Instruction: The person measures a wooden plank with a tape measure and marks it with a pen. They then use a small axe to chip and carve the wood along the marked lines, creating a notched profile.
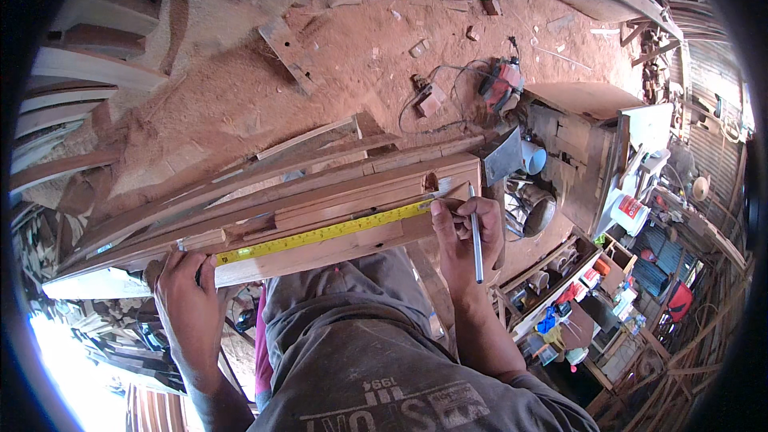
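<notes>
A yellow tape measure [324,233] lies stretched along a long wooden beam [364,242] in front of me. My left hand [188,280] is closed around the tape's left end; the tape's case, if it is there, is hidden by the fingers. At the right end of the tape, my right hand [468,228] pinches its tip against the wood. A pen [477,236] with a pale barrel is also held between the right hand's fingers, pointing up and down across the hand. Mortise-like recesses [432,182] are cut into the beam near the tape.
Beyond the beam lie long boards [320,162] and a sandy, sawdust-covered floor [344,56]. A red power tool [502,84] with a cord rests there. To the right stand a blue container [532,158], a white bucket [629,212] and a cluttered wooden tool box [552,272]. Curved timber [88,72] is stacked at left.
</notes>
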Available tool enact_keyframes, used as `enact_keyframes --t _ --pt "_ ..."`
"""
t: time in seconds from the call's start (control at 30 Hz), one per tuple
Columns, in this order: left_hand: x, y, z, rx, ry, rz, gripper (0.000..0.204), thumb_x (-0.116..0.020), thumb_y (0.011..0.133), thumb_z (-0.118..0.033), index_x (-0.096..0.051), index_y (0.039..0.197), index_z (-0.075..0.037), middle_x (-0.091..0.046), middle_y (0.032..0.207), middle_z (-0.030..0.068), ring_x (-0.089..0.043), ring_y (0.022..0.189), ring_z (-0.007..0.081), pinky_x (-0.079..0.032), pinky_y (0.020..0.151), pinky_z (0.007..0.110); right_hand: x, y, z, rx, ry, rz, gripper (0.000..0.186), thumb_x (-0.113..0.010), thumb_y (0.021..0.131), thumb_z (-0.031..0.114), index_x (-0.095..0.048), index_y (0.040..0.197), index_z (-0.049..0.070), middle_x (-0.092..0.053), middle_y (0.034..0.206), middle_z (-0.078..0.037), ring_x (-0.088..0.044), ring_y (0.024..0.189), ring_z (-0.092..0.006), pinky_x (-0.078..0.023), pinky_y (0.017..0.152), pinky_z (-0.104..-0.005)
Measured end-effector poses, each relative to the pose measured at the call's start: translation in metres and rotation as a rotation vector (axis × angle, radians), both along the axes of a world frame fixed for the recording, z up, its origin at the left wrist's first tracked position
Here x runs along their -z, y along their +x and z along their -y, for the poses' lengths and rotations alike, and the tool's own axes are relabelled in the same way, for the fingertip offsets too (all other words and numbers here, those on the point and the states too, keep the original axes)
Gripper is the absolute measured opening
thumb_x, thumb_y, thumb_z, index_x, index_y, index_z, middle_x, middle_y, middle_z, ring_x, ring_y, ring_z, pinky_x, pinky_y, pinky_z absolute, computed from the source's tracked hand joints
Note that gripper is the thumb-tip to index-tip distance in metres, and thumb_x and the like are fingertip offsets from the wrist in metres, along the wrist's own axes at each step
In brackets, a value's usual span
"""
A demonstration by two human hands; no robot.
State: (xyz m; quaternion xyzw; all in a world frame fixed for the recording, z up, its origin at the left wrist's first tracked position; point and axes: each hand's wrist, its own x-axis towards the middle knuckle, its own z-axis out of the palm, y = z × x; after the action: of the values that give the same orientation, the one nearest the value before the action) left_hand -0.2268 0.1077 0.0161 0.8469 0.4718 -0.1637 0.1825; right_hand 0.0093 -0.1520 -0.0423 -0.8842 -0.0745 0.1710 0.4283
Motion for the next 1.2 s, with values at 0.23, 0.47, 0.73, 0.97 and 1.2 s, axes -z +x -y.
enact_keyframes --t 0.23,0.47,0.73,0.97,1.2 --pt "0.001 0.000 0.001 0.032 0.046 -0.006 0.012 -0.072 0.094 -0.009 -0.074 0.095 0.004 -0.067 0.098 0.0207 -0.061 0.092 0.0420 -0.047 0.088 0.051 0.001 0.000 0.003 -0.012 -0.007 -0.015 0.035 -0.087 0.092 0.013 -0.053 0.101 0.008 -0.075 0.086 -0.008 -0.073 0.080 -0.0114 -0.059 0.072 -0.0294" --pt "0.000 -0.003 0.000 -0.031 -0.031 0.013 0.013 -0.072 0.095 -0.009 -0.074 0.096 0.003 -0.069 0.101 0.0221 -0.067 0.093 0.0439 -0.051 0.084 0.052 0.002 -0.001 0.002 0.021 0.031 -0.032 0.034 -0.085 0.093 0.010 -0.053 0.101 0.007 -0.078 0.094 -0.011 -0.072 0.081 -0.0109 -0.059 0.075 -0.0289" --pt "0.003 -0.014 -0.004 0.011 -0.022 0.027 0.013 -0.075 0.093 -0.012 -0.076 0.099 -0.001 -0.072 0.101 0.0218 -0.069 0.091 0.0458 -0.054 0.083 0.052 0.010 -0.002 0.003 0.028 0.157 -0.029 0.031 -0.084 0.093 0.007 -0.054 0.100 0.008 -0.078 0.098 -0.009 -0.072 0.085 -0.0109 -0.057 0.072 -0.0274" --pt "0.005 -0.021 -0.008 -0.101 -0.112 -0.033 0.021 -0.074 0.096 -0.024 -0.080 0.107 -0.007 -0.075 0.111 0.0197 -0.071 0.106 0.0416 -0.056 0.095 0.051 0.013 0.004 0.005 -0.090 0.105 0.123 0.029 -0.083 0.092 0.001 -0.056 0.097 0.011 -0.061 0.083 0.001 -0.064 0.075 -0.0089 -0.054 0.067 -0.0233" --pt "0.009 -0.025 -0.007 -0.052 -0.095 -0.022 0.022 -0.071 0.097 -0.027 -0.079 0.103 -0.007 -0.075 0.107 0.0173 -0.073 0.100 0.0405 -0.058 0.089 0.052 0.014 0.008 0.007 -0.090 0.116 0.104 0.027 -0.079 0.096 0.003 -0.053 0.096 0.008 -0.057 0.085 0.000 -0.061 0.072 -0.0094 -0.053 0.064 -0.0260"
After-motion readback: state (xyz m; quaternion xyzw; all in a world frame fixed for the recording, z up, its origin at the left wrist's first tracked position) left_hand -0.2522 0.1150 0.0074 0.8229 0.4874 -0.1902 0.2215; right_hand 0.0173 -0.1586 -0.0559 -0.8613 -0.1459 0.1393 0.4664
